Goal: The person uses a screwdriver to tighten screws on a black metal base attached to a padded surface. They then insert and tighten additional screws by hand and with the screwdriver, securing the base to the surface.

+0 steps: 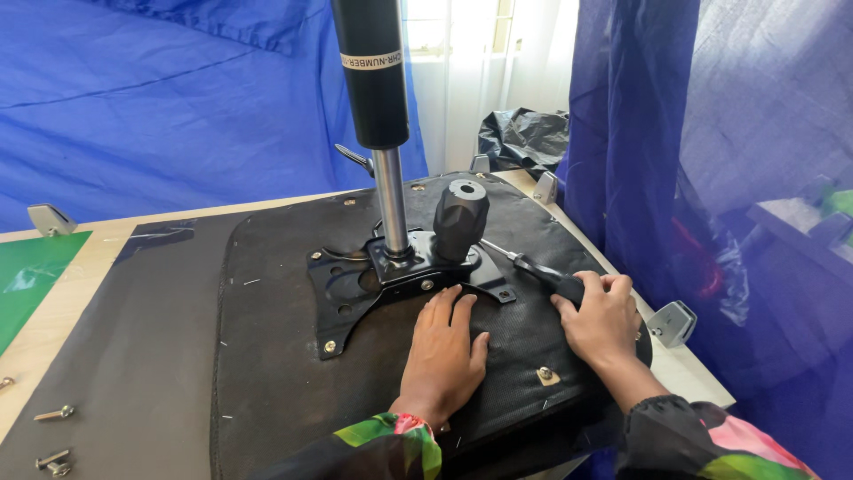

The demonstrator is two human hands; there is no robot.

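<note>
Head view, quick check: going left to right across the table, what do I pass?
Loose screws → green mat → metal mounting plate → left hand flat on the black seat base → right hand gripping the screwdriver → grey bracket.

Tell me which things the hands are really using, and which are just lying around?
In use:
- screwdriver, gripped by the right hand
- black metal plate with its gas cylinder
- chair seat, pressed flat by the left hand

Lying about:
- loose screws at the table's left edge
- green mat
- black plastic bag
</note>
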